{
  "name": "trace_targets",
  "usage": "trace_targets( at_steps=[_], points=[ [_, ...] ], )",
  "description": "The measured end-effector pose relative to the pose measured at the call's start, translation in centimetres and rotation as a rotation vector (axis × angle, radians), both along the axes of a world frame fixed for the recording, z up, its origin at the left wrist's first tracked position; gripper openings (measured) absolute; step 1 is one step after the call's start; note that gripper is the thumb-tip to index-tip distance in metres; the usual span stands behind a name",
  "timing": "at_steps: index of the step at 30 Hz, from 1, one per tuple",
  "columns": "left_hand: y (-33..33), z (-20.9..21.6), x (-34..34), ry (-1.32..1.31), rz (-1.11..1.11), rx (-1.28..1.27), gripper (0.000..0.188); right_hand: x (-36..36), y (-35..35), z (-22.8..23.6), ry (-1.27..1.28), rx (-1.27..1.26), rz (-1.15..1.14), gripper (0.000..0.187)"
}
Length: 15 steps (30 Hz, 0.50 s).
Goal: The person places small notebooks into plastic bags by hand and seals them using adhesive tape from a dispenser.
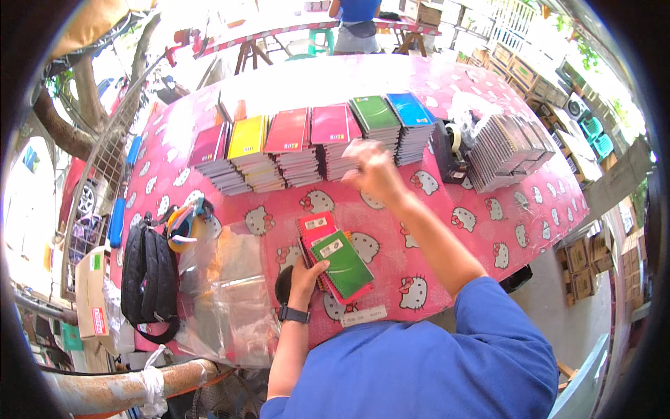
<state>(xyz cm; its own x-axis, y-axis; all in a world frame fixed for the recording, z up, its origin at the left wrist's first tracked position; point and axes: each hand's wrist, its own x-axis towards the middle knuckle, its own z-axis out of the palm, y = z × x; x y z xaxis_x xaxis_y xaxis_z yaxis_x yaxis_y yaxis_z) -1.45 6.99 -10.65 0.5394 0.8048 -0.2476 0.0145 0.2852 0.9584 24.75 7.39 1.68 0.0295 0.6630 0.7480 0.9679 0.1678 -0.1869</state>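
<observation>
My left hand (304,278) grips a small pile of spiral notebooks from the left side, its thumb over the top one. That top one is a green notebook (342,265) with a white label, lying over a red notebook (315,222). My right hand (375,170) is raised at the front of a row of notebook stacks, nearest the pink stack (333,126) and the green stack (375,113). Its thumb and fingers are apart, with nothing visible between them. Left of these stand a red stack (287,131), a yellow stack (246,137) and a maroon stack (209,145); a blue stack (410,110) ends the row.
A tape dispenser (455,150) and wrapped spiral-bound notebooks (506,153) stand on the right. At left lie a black backpack (148,276) and clear plastic bags (227,293). A pink patterned cloth (460,216) covers the table. Another person (358,28) stands beyond it.
</observation>
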Motion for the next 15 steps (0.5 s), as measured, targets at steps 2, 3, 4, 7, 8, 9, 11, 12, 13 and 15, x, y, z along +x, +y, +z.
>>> trace_targets(
  at_steps=[2, 3, 4, 7, 8, 9, 11, 12, 13, 15],
  points=[
    [-0.1, 0.4, 0.5, -0.021, -0.045, -0.016, 0.053, 7.2, 0.2, 2.1, -0.138, -0.087, -0.517, 0.062],
    [0.0, 0.2, 0.0, -0.022, -0.034, -0.005, 0.053, 8.5, 0.0, 3.5, -0.056, -0.350, -0.646, 0.071],
    [0.0, -0.2, 0.2, -0.037, -0.037, 0.007, 0.052, 11.0, -0.4, 3.7, -0.032, -0.585, -0.683, 0.064],
    [-0.1, -0.8, 1.3, -0.060, -0.010, 0.063, 0.050, 16.7, -2.1, 2.1, -0.174, -0.322, -0.597, 0.037],
    [-0.4, -0.2, 0.7, -0.051, 0.005, 0.049, 0.050, 15.7, -2.5, 2.4, -0.079, -0.353, -0.600, 0.035],
    [-0.2, 0.5, 0.5, -0.079, -0.008, 0.026, 0.050, 14.9, -2.4, 2.8, -0.079, -0.368, -0.584, 0.035],
    [-0.1, 0.5, 0.0, -0.094, -0.014, 0.008, 0.050, 13.6, -2.9, 2.7, -0.071, -0.034, -0.443, 0.031],
    [0.2, 0.0, -0.6, -0.070, 0.002, 0.027, 0.050, 12.2, -2.5, 2.7, -0.049, -0.025, -0.422, 0.032],
    [0.0, 0.3, -0.2, -0.060, 0.023, 0.048, 0.048, 12.7, -2.7, 1.9, -0.182, -0.024, -0.498, 0.029],
    [-0.4, 0.6, 0.8, -0.058, 0.016, 0.055, 0.049, 14.6, -2.7, 1.1, -0.317, 0.007, -0.584, 0.026]
  ],
)
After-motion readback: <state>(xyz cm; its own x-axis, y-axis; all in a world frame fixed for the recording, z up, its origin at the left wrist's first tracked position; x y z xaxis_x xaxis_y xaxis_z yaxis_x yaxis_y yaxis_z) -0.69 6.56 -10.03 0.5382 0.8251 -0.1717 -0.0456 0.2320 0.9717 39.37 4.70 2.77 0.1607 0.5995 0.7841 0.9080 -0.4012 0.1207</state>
